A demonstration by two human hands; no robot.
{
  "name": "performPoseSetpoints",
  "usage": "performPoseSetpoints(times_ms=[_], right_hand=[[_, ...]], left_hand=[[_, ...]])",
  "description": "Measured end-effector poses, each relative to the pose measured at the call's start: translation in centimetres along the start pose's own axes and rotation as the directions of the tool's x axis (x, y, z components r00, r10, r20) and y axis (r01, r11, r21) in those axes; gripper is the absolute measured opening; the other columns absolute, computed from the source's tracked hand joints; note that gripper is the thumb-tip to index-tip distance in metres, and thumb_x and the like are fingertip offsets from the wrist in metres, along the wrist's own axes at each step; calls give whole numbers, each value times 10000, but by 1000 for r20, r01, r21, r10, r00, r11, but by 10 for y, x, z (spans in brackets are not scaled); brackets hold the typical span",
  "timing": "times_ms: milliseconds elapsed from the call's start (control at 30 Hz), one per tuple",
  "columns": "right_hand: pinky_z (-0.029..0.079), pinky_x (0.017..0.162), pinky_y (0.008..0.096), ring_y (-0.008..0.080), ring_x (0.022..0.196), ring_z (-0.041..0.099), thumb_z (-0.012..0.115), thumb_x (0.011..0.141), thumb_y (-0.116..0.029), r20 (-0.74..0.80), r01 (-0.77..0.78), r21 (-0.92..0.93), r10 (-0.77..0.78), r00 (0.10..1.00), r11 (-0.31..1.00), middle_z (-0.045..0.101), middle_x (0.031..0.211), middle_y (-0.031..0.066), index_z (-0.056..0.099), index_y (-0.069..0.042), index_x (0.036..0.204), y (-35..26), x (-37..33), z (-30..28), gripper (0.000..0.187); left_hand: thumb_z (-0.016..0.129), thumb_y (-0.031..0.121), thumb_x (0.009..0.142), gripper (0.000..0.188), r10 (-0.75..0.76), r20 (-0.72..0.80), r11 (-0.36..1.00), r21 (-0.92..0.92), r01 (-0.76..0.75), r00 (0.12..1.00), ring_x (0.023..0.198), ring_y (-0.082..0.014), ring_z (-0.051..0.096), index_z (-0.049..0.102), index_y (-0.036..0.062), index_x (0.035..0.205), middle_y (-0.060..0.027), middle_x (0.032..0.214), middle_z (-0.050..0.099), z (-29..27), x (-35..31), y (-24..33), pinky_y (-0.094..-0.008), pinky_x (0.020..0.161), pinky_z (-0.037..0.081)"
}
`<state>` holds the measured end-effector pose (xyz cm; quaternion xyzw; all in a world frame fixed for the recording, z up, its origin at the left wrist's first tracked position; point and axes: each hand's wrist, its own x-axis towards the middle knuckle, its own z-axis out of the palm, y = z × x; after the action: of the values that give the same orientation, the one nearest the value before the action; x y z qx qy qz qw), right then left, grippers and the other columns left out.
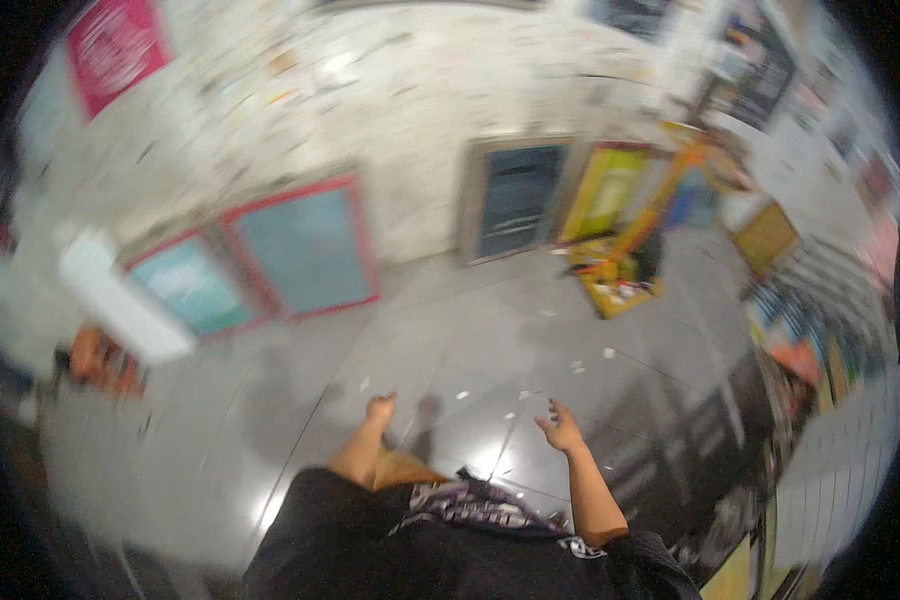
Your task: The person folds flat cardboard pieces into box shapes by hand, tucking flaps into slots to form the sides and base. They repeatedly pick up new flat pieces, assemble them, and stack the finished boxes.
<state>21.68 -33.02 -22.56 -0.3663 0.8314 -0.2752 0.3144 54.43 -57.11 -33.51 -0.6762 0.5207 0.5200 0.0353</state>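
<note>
My right hand hangs over the grey tiled floor with its fingers apart and nothing in it. My left hand is also above the floor, nearer the middle; it is blurred and seen from behind, so its fingers do not show clearly. Neither hand touches anything I can make out. Small white scraps lie scattered on the tiles between and beyond the hands. Ahead on the right stands what looks like a yellow long-handled dustpan with white bits and dark stuff in it.
Against the stained white wall lean red-edged frames, a dark framed panel, a yellow frame and a white board. An orange object sits at left. Stacked goods line the right side.
</note>
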Motion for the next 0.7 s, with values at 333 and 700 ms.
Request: performPoseSetpoints(times_ms=[333, 700], right_hand=[[461, 853, 366, 316, 1017, 576, 661, 764, -360, 648, 525, -171, -306, 697, 834, 540, 1169, 228, 384, -18, 1305, -275, 68, 365, 697], [431, 896, 373, 310, 1036, 553, 675, 746, -282, 664, 592, -274, -296, 686, 758, 558, 1141, 204, 362, -18, 1317, -472, 108, 595, 703]], left_hand=[[606, 434, 773, 595, -444, -554, 895, -298, 331, 704, 886, -334, 610, 577, -131, 957, -270, 1000, 601, -241, -96, -478, -389, 797, 467], [578, 437, 808, 516, -774, 58, 103, -971, 216, 630, 830, -246, 590, 515, 108, 1202, -152, 1035, 593, -338, -108, -540, -490, 678, 409]])
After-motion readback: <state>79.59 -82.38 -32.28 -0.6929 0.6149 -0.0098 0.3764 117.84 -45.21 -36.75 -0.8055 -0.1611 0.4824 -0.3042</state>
